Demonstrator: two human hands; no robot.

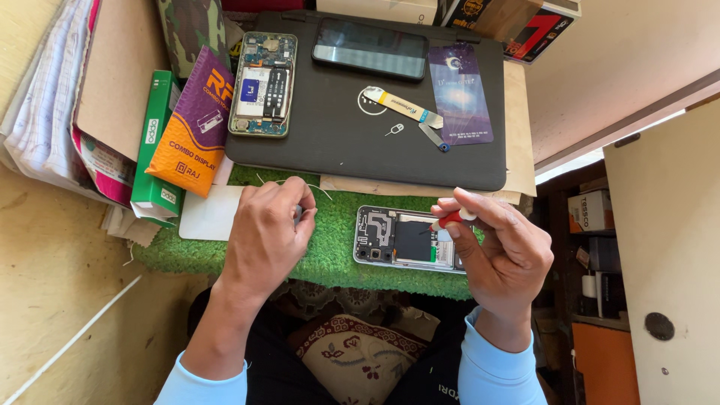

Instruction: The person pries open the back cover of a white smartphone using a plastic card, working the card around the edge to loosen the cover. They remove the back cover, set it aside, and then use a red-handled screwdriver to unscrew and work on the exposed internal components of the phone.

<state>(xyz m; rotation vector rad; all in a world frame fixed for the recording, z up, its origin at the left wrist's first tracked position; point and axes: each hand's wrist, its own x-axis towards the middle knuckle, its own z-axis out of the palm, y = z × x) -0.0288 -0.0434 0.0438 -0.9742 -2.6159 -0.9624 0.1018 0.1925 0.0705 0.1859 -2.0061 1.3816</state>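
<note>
Green turf mat (330, 247) on a cluttered bench, black laptop (360, 135) behind it. Opened phone (401, 240) lies flat on the mat, long axis running left-right, directly under the right hand (499, 255) — that hand pinches a red-handled screwdriver (450, 220), tip angled down-left at the phone. Left hand (266, 236) is curled closed further left on the mat, around something small I can't make out — clearly the farther one.

on the dark board (360, 142) in front of me lie an intact phone (370, 48), a second opened phone frame (263, 84), a purple card (460, 94), a sim pin (394, 130) and a white strip tool (402, 106). an orange-and-purple pouch (195, 127) leans on a green box (154, 146) to my left, beside stacked papers (45, 97).
</note>
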